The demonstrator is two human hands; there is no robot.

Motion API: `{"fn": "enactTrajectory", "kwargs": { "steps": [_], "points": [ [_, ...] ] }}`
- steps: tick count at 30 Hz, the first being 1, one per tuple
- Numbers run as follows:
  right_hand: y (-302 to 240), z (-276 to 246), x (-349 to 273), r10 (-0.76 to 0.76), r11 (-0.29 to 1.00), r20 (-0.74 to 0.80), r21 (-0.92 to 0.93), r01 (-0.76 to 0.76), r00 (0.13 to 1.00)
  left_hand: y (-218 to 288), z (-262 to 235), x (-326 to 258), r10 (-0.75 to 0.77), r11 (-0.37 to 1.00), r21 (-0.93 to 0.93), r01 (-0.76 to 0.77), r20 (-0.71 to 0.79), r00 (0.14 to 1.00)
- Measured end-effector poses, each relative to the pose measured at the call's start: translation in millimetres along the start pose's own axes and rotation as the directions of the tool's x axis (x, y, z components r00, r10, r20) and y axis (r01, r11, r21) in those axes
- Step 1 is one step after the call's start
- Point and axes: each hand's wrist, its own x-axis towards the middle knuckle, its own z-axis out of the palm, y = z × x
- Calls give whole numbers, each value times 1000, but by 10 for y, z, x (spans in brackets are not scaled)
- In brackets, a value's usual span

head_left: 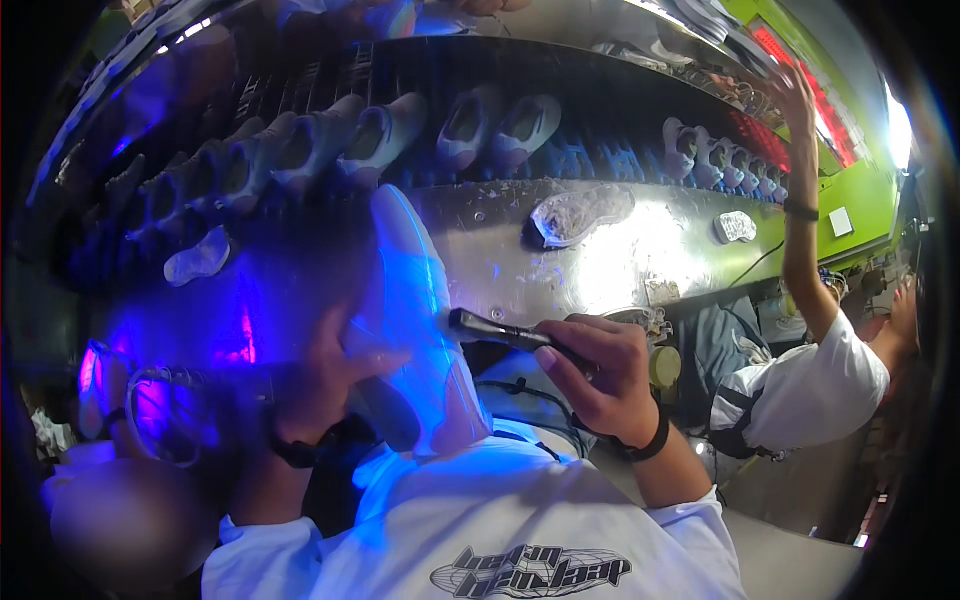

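My left hand (335,385) grips a white shoe upper (410,300) from its left side and holds it upright, sole toward the conveyor, in front of my chest. The shoe glows blue under the light. My right hand (600,375) is closed on a thin black brush or pen-like tool (495,330), whose tip touches the shoe's right side. Both wrists carry black bands. The lower part of the shoe is hidden behind my white shirt.
A metal conveyor (500,260) runs across, with loose translucent soles (580,213) on its ledge and a row of shoes (380,135) on racks behind. At right another person in a white shirt (810,385) reaches one arm up toward the line.
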Motion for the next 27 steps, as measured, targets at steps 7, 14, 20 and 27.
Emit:
{"fn": "enactTrajectory", "kwargs": {
  "steps": [7,14,20,27],
  "points": [
    [-66,-197,-86,46,994,138,87,-58,989,126,-46,91,-104,968,-234,89,-51,993],
    [-225,-379,-96,54,999,84,-1,-54,995,148,-33,167,-185,946,-289,147,-109,977],
    [-252,-589,71,-176,963,36,-202,180,984,-120,-193,182,-49,998,50,48,12,999],
    [-310,-806,326,-318,903,95,-271,332,943,-206,31,89,-4,999,-49,4,-7,1000]
  ]
}}
